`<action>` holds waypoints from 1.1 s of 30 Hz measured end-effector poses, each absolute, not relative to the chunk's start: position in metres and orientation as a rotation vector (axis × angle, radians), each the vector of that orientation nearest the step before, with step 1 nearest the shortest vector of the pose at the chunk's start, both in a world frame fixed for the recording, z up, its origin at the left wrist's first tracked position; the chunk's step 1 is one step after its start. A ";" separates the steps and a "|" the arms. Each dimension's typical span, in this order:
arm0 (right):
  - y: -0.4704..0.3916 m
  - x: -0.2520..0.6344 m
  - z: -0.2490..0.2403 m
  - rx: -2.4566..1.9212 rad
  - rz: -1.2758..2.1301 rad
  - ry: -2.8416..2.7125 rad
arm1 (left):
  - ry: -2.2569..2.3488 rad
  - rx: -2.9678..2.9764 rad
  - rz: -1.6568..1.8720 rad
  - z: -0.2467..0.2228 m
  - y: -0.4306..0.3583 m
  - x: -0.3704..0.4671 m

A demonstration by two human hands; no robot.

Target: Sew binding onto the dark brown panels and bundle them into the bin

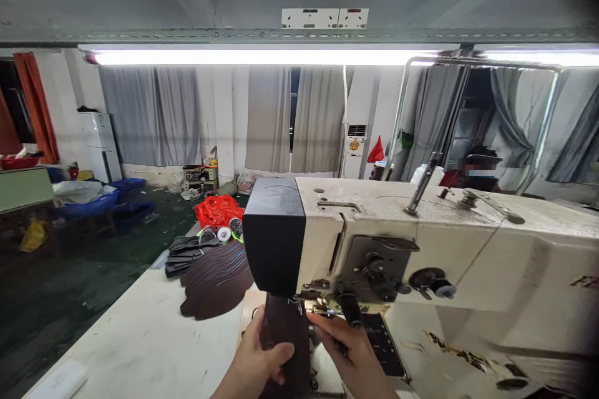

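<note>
- Piece [287, 330], dark and long, is between the left hand [264, 355] and the right hand [349, 344], just below the black box [276, 249] on the end of the machine [468, 274].
- The left hand grips it, with the thumb across its face. The right hand is by its other edge, fingers bent; I cannot tell if it pinches anything.
- To do this well, I think both hands should hold it straight and guide it softly, with no hard tug. Fingertips are best clear of the metal parts [322, 310].
- The black box gets in the way, so the far end of the piece is hard to see.
- On the desk [131, 336], to the left, are a brown stack [218, 283], black strips [185, 255], spools [224, 234] and a red bag [216, 209], apart from the left hand.
- A white thing [60, 380] lies at the desk's near edge.
</note>
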State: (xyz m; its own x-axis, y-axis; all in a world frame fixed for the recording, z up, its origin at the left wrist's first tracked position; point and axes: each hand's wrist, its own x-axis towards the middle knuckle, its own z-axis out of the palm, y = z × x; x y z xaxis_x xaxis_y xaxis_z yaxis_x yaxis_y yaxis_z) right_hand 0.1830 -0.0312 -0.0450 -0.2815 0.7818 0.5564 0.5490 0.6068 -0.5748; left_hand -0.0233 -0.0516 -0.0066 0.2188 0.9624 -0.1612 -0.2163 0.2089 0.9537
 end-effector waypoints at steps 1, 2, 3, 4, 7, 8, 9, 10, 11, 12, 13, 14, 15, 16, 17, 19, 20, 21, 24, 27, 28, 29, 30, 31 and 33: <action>-0.032 0.183 -0.045 -1.071 0.359 -1.970 | 0.992 0.972 1.028 -0.003 -0.052 -0.022; -0.032 0.183 -0.044 -1.083 0.368 -1.969 | 1.007 0.958 1.032 0.000 -0.053 -0.021; -0.033 0.183 -0.044 -1.087 0.368 -1.971 | 1.016 0.950 1.038 0.004 -0.054 -0.020; -0.033 0.182 -0.044 -1.085 0.361 -1.974 | 1.014 0.947 1.047 0.008 -0.054 -0.020; -0.035 0.181 -0.042 -1.063 0.341 -1.981 | 0.957 0.936 1.070 0.016 -0.051 -0.018; -0.035 0.181 -0.042 -1.058 0.335 -1.981 | 0.935 0.927 1.082 0.017 -0.050 -0.017; -0.036 0.180 -0.041 -1.056 0.330 -1.980 | 0.923 0.916 1.094 0.017 -0.047 -0.016; -0.036 0.180 -0.041 -1.057 0.324 -1.978 | 0.925 0.906 1.106 0.016 -0.044 -0.015; -0.036 0.180 -0.040 -1.059 0.319 -1.977 | 0.937 0.895 1.115 0.015 -0.041 -0.014; -0.036 0.179 -0.039 -1.065 0.315 -1.974 | 0.955 0.887 1.124 0.014 -0.037 -0.013; -0.036 0.179 -0.039 -1.072 0.314 -1.973 | 0.975 0.886 1.134 0.012 -0.034 -0.012; -0.036 0.179 -0.038 -1.073 0.314 -1.968 | 0.992 0.890 1.144 0.011 -0.029 -0.011; -0.035 0.179 -0.038 -1.070 0.318 -1.964 | 1.001 0.901 1.152 0.010 -0.025 -0.011; -0.035 0.179 -0.038 -1.061 0.326 -1.960 | 1.002 0.917 1.158 0.009 -0.021 -0.011; -0.035 0.179 -0.038 -1.050 0.334 -1.956 | 0.998 0.939 1.158 0.008 -0.016 -0.011; -0.034 0.178 -0.038 -1.027 0.348 -1.951 | 0.990 0.976 1.145 0.005 -0.008 -0.011; -0.034 0.178 -0.039 -1.019 0.352 -1.948 | 0.990 0.986 1.141 0.004 -0.004 -0.011; -0.033 0.178 -0.040 -1.010 0.355 -1.945 | 0.991 0.995 1.138 0.003 -0.001 -0.011; -0.034 0.177 -0.042 -0.981 0.353 -1.932 | 0.998 1.006 1.152 0.000 0.005 -0.012; -0.034 0.176 -0.043 -0.986 0.343 -1.922 | 1.006 1.016 1.165 0.000 0.006 -0.013; -0.034 0.175 -0.043 -0.996 0.342 -1.921 | 1.009 1.020 1.166 0.001 0.006 -0.014; -0.034 0.175 -0.043 -1.003 0.343 -1.921 | 1.012 1.025 1.163 0.001 0.006 -0.016; -0.035 0.175 -0.042 -1.009 0.345 -1.920 | 1.013 1.031 1.160 0.002 0.005 -0.017; -0.035 0.175 -0.041 -1.010 0.349 -1.918 | 1.010 1.039 1.158 0.003 0.004 -0.017; -0.036 0.174 -0.039 -1.000 0.353 -1.905 | 1.000 1.058 1.170 0.003 0.001 -0.015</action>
